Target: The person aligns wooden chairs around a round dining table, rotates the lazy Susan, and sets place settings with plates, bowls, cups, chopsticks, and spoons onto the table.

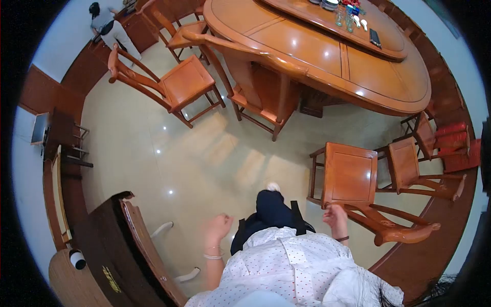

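My left hand (pixel 220 226) hangs in front of me over the tiled floor (pixel 204 176), a little blurred. Its fingers are loosely curled and I see nothing in them. On that wrist are pale bangles (pixel 213 256). My right hand (pixel 336 219), with a dark band on the wrist, is beside the near end of a wooden chair (pixel 351 176). Its fingers are bent with the thumb apart, and no object shows in it. Whether it touches the chair cannot be made out.
A large round wooden table (pixel 317 64) carries a turntable with glasses (pixel 350 23). More chairs (pixel 187 82) stand around it. A dark brown upright cabinet-like piece (pixel 120 245) is close on my left. Far left, another person (pixel 113 33) stands by a wooden counter.
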Available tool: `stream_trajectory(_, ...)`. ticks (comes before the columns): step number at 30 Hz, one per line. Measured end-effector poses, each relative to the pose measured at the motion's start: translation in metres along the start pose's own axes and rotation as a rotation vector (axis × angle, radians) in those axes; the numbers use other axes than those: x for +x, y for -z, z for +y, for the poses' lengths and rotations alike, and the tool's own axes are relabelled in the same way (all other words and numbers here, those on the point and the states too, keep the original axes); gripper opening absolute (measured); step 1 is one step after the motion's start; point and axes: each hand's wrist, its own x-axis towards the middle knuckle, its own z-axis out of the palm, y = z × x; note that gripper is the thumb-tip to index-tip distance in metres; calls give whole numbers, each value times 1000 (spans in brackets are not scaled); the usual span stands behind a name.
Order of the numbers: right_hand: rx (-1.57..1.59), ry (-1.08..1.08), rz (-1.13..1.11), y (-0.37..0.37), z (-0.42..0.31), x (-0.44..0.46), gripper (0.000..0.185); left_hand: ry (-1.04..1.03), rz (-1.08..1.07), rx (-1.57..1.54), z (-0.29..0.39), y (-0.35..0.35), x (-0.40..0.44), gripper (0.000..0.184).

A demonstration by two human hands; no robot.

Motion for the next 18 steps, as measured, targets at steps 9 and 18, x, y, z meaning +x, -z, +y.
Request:
stream_trajectory(9, 125, 347, 10, -144, -91, 119, 17, -504, -229, -447, 65, 101, 129, 30)
stream_trajectory(18, 417, 793, -49, -271, -191, 207, 37, -275, 357, -1465, 142, 316, 378, 67)
